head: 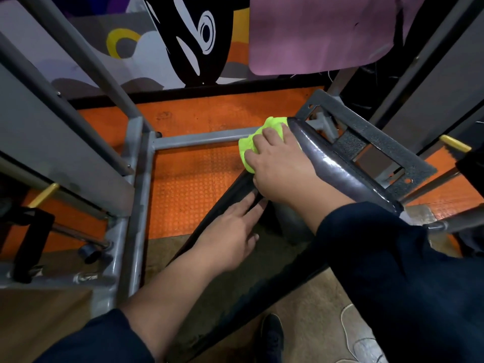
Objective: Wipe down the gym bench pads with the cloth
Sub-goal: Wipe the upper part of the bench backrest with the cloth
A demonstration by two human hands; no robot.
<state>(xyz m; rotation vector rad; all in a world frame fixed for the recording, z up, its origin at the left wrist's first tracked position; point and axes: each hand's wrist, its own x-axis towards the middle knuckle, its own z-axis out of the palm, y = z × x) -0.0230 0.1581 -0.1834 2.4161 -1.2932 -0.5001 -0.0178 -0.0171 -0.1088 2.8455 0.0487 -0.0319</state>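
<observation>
An orange studded floor (188,179) runs under everything, with a brown mat (309,305) nearer the person. A grey steel frame (136,195) stands at the left, one of its bars running across toward the middle. A dark, glossy pad (337,169) slants from the centre down to the right, with a black perforated plate (372,142) just behind it. A pink pad (319,35) hangs above, against a painted wall (188,40).

The right hand (282,166), in a dark sleeve (408,279), presses a bright yellow-green cloth (251,142) onto the upper end of the dark pad; its fingers (262,142) curl over the bunched cloth and grip it. The left hand (230,237) lies below it, fingers nearly straight, their tips resting on the pad's dark lower edge, holding nothing.

A black shoe (272,336) shows at the bottom.
</observation>
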